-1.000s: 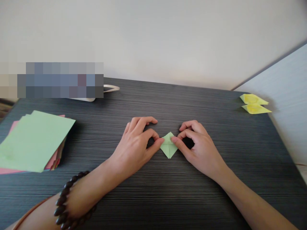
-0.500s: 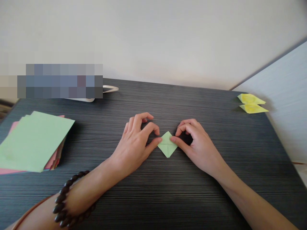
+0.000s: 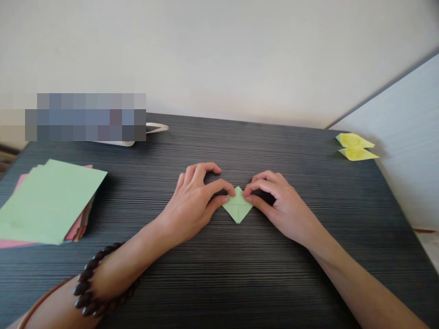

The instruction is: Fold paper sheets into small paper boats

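A small green folded paper lies on the dark table as a diamond, one point towards me, with crease lines across its middle. My left hand has its thumb on the left corner and its index fingertip on the upper left part of the paper; the other fingers curl above the table. From the other side, my right hand pinches the upper right edge between thumb and index finger. The paper's underside is hidden.
A stack of square coloured papers, green on top, lies at the left. Two yellow folded paper pieces sit at the far right corner of the dark table. A blurred-out object with a white edge stands at the back left.
My left index finger has come down onto the paper's upper left part. My right index finger has closed in towards the thumb at the upper right edge.
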A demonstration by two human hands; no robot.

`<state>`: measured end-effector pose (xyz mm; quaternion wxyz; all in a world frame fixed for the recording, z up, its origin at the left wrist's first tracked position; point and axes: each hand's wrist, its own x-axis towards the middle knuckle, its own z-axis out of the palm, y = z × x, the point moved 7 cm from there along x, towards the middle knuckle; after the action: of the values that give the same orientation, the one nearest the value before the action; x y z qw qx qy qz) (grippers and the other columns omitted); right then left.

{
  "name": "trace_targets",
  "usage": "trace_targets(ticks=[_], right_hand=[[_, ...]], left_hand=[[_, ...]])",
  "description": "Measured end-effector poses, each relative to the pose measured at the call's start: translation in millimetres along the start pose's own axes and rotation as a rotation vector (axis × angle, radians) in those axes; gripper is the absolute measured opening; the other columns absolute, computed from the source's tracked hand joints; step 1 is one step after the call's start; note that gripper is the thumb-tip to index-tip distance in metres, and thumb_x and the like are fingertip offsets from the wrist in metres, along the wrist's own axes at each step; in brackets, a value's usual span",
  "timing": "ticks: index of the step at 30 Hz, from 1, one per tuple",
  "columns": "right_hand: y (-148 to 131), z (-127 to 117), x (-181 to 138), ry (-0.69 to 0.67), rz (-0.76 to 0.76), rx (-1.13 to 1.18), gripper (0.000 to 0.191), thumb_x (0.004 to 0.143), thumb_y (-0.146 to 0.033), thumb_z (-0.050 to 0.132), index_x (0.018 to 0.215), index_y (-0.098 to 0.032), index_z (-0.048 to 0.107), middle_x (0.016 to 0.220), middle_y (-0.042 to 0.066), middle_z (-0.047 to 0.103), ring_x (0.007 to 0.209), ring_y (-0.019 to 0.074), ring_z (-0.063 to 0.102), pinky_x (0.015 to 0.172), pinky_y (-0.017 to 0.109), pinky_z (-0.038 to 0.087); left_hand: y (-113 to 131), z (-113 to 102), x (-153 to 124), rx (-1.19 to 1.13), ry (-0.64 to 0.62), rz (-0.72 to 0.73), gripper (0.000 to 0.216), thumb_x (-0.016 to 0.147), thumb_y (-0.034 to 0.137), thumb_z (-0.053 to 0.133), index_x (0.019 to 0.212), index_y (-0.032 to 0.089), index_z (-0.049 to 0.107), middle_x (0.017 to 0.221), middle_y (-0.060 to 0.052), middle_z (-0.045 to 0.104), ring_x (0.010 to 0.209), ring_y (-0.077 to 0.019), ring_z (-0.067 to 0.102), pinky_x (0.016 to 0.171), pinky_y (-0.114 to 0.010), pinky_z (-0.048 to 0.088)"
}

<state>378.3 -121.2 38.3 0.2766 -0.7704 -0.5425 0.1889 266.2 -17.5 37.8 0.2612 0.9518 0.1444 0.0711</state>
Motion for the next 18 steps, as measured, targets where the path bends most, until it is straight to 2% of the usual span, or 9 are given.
trace_targets(ticks=[8, 14, 18], right_hand=[[0, -1, -3, -0.017, -0.118, -0.015, 0.013, 0.088, -0.025, 0.055, 0.091, -0.027, 0.067, 0.093, 0.003, 0.061, 0.089, 0.0176, 0.054, 0.080, 0.035, 0.045], [-4, -5, -10, 0.030, -0.225, -0.002, 0.018, 0.090, -0.021, 0.049, 0.096, -0.024, 0.066, 0.098, 0.005, 0.062, 0.091, 0.0178, 0.057, 0.081, 0.035, 0.047], [-9, -4, -13, -0.049, -0.279, -0.024, 0.027, 0.085, -0.015, 0.051, 0.107, -0.024, 0.063, 0.108, 0.006, 0.061, 0.098, 0.0194, 0.056, 0.088, 0.039, 0.046]], left_hand=[[-1, -1, -1, 0.007, -0.007, 0.035, 0.019, 0.090, 0.027, 0.050, 0.101, 0.034, 0.064, 0.119, -0.003, 0.047, 0.113, -0.0250, 0.040, 0.092, -0.046, 0.035], [6, -1, -7, 0.037, 0.004, 0.270, 0.025, 0.086, 0.038, 0.058, 0.110, 0.029, 0.061, 0.115, -0.004, 0.060, 0.113, -0.0249, 0.045, 0.088, -0.040, 0.037], [10, 0, -8, 0.060, 0.041, 0.362, 0.022, 0.089, 0.034, 0.053, 0.105, 0.023, 0.063, 0.105, -0.004, 0.065, 0.101, -0.0208, 0.052, 0.085, -0.036, 0.041]])
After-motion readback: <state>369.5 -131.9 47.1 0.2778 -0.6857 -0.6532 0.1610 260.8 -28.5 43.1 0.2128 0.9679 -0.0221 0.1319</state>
